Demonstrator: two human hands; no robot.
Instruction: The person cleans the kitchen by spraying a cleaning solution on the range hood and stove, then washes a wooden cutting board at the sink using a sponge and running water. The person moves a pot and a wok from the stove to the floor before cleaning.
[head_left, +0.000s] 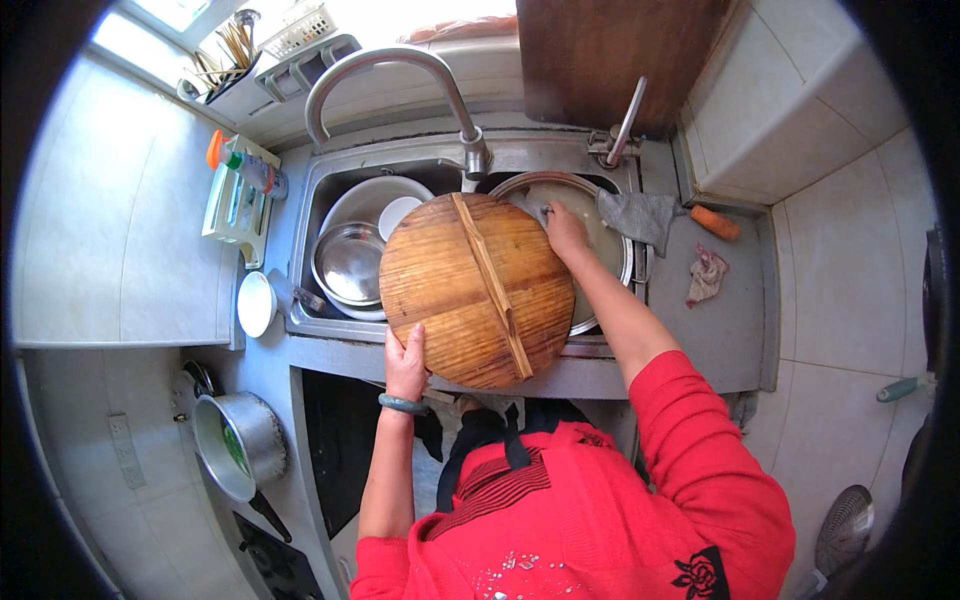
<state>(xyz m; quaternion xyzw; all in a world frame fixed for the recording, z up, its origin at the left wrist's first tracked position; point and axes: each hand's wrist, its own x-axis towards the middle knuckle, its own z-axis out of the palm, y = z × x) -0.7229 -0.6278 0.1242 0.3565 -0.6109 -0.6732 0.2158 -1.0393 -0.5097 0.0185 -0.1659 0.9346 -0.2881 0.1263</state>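
My left hand (406, 366) grips the lower left edge of a round wooden pot lid (442, 300), with the thumb on top. The lid is tilted over the front of the double sink and has a wooden bar handle (480, 262) across it. My right hand (567, 231) is over a large metal basin (626, 262) of cloudy water in the right sink bowl, just beyond the lid's right edge. Its fingers are curled on a greyish cloth (534, 201), partly in the water and hard to make out. The lid hides the basin's left part.
The left bowl holds a white basin (352, 196) and a steel bowl (349, 264). A tall faucet (450, 82) arches behind. A grey cloth (645, 214) hangs over the basin's right rim, near a carrot (715, 223). Left are a white bowl (256, 304), a spray bottle (255, 172) and a saucepan (262, 439).
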